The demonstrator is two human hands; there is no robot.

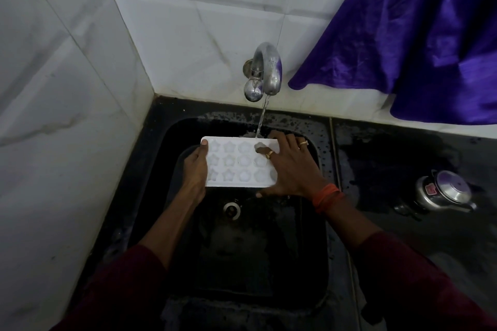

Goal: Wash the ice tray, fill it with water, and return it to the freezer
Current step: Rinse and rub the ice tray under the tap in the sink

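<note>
A white ice tray (pixel 236 162) with star and round moulds is held level over the black sink (pixel 295 263). My left hand (pixel 195 166) grips its left end, thumb on the top rim. My right hand (pixel 291 166) lies over the right end, fingers spread across the moulds, thumb under the near edge. A chrome tap (pixel 265 70) on the tiled wall runs a thin stream of water (pixel 261 121) onto the tray's far edge beside my right fingers.
A round drain (pixel 231 210) sits in the sink floor below the tray. The wet black counter (pixel 403 169) extends right, with a steel pressure cooker (pixel 445 192) on it. A purple cloth (pixel 419 29) hangs at the upper right. White tiled walls close the left and back.
</note>
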